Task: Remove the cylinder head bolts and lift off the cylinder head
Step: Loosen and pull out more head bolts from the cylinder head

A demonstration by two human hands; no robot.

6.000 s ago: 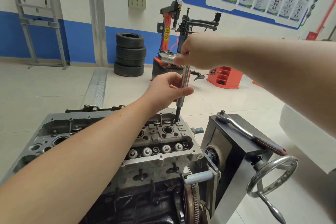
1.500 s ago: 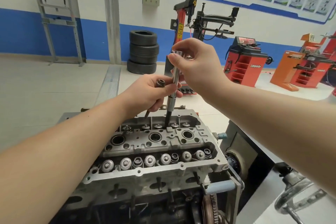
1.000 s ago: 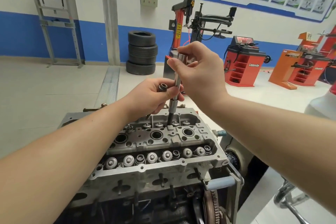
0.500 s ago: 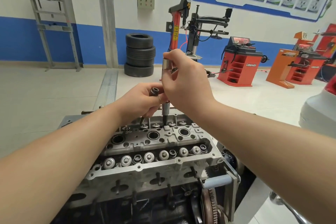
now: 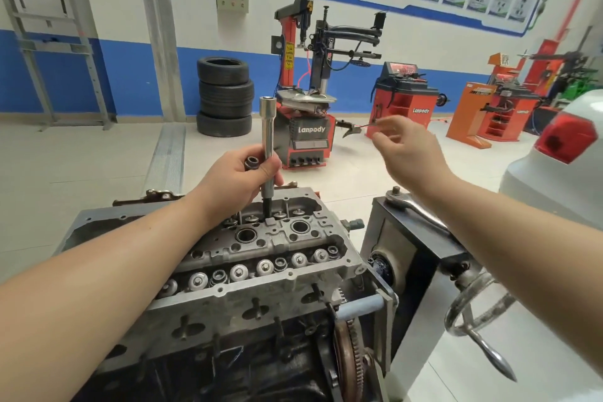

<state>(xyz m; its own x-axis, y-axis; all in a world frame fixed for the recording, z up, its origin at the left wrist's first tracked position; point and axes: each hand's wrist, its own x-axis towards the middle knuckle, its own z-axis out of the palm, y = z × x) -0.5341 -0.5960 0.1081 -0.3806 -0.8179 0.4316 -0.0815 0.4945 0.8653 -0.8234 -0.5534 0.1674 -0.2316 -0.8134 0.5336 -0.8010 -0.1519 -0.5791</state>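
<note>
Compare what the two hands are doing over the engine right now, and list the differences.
The left hand grips the extension bar, standing upright in the cylinder head; the right hand holds nothing.
The left hand also holds a small dark bolt; the right hand's fingers are loosely spread.
The left hand is right above the head; the right hand hangs off to the side, above the ratchet on the stand.
Both are bare.

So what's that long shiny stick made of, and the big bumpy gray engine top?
The extension bar looks like polished, probably chrome-plated steel: bright and mirror-like. The cylinder head looks like cast aluminium, though I can't be sure: dull, pale gray with a grainy, unpolished surface.
</note>
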